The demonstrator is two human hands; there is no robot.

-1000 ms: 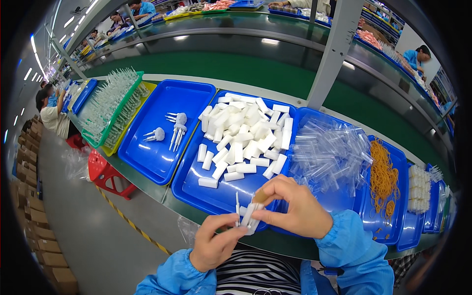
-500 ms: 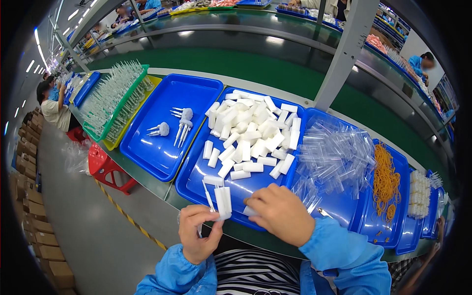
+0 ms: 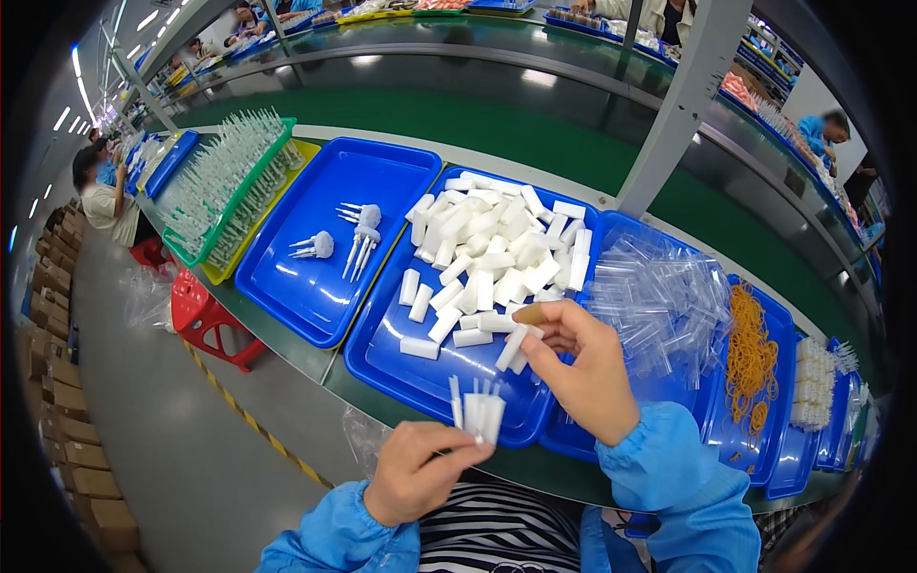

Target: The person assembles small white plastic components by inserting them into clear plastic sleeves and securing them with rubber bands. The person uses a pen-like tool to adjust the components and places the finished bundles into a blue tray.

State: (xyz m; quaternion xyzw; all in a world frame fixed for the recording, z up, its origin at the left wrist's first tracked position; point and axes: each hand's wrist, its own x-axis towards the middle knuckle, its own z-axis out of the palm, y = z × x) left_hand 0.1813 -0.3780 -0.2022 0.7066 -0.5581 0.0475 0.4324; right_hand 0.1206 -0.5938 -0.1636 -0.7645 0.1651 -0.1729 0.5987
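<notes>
My left hand (image 3: 418,470), fingers pinched, holds a small bundle of thin white sticks (image 3: 456,401) upright by its base. White foam cylinders (image 3: 484,417) sit around several of the sticks, whose thin tips stick out on top; one stick on the left looks bare. My right hand (image 3: 587,368) is closed, with thumb and fingers on a white foam piece (image 3: 513,348) at the near right of the pile. A second foam piece shows just beside it, partly hidden by the fingers. Under both hands lies a blue tray (image 3: 382,368) with a heap of foam cylinders (image 3: 487,234).
Left of it, another blue tray (image 3: 287,286) bears two clusters of pointed sticks (image 3: 361,234). Further left stands a green basket (image 3: 196,253) full of thin sticks. Clear plastic tubes (image 3: 659,296) and orange rubber bands (image 3: 750,339) lie in trays to the right. A metal post (image 3: 683,105) rises behind.
My right hand has moved up and away to the pile and now grips a foam piece. The bundle in my left hand has shifted right and slightly down, its tips turned upward.
</notes>
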